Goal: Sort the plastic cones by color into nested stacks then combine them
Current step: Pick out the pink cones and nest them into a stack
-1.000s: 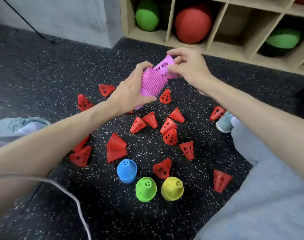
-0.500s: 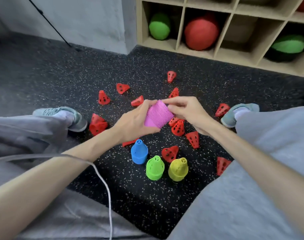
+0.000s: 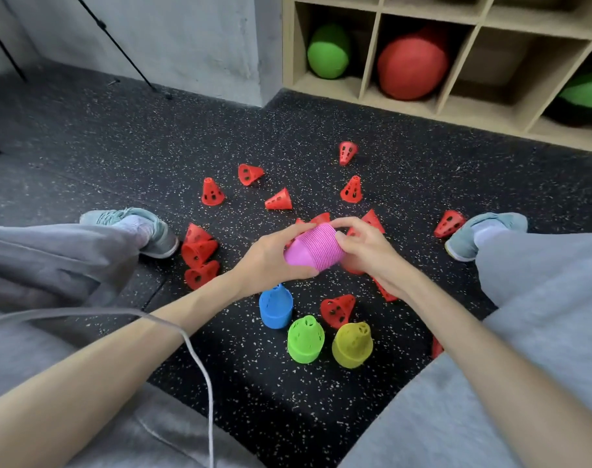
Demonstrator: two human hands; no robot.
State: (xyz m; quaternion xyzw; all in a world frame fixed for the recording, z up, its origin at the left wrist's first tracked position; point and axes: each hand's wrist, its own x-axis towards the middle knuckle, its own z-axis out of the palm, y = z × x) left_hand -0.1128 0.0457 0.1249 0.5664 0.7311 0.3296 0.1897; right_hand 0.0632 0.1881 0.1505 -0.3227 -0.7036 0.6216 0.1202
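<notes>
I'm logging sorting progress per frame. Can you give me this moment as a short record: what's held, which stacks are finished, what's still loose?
held: pink stack, lying sideways above the floor
left hand: grips the stack's pointed end
right hand: grips its wide end
stacks standing on floor: blue stack, green stack, yellow stack
still loose: red cones scattered on the floor, unstacked
</notes>
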